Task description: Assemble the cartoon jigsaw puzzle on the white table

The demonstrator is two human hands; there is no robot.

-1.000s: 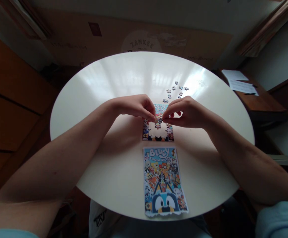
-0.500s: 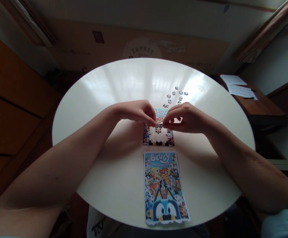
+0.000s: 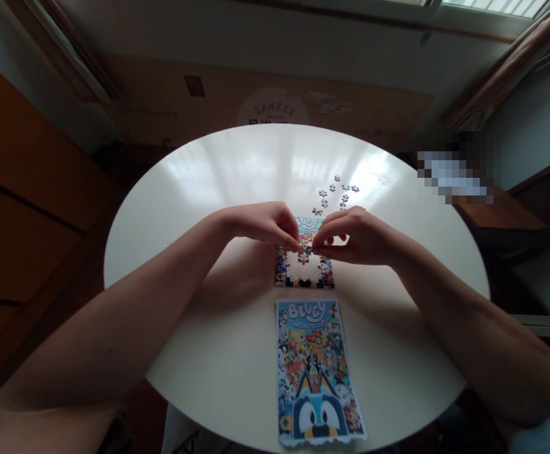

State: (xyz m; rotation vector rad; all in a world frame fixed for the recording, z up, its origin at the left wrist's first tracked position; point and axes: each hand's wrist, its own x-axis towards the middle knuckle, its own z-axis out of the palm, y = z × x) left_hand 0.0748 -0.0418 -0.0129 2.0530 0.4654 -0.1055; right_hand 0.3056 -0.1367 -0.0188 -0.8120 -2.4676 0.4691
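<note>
A partly assembled jigsaw puzzle [image 3: 328, 277] lies on the table, with a gap in its lower middle where the white tabletop shows. Over its centre, my left hand [image 3: 275, 221] pinches at a small cluster of joined puzzle pieces [image 3: 304, 252] from the left. From the right, my right hand [image 3: 351, 233] closes thumb and forefinger on a dark piece at the same cluster. Fingertips hide part of these pieces and of the puzzle's upper half. Just below lies a printed Bluey picture sheet [image 3: 317, 359] with a ragged bottom edge.
Several loose puzzle pieces [image 3: 323, 193] are scattered beyond my right hand. The round white table [image 3: 171, 208] has a curved edge on all sides. A brown side table [image 3: 497, 217] stands at the right, its top partly pixelated. A printed cardboard panel [image 3: 152, 94] is behind.
The camera has tilted up a little, so the table and hands sit lower in view and more window shows. Both hands keep their pinch at the cluster, with barely any shift.
</note>
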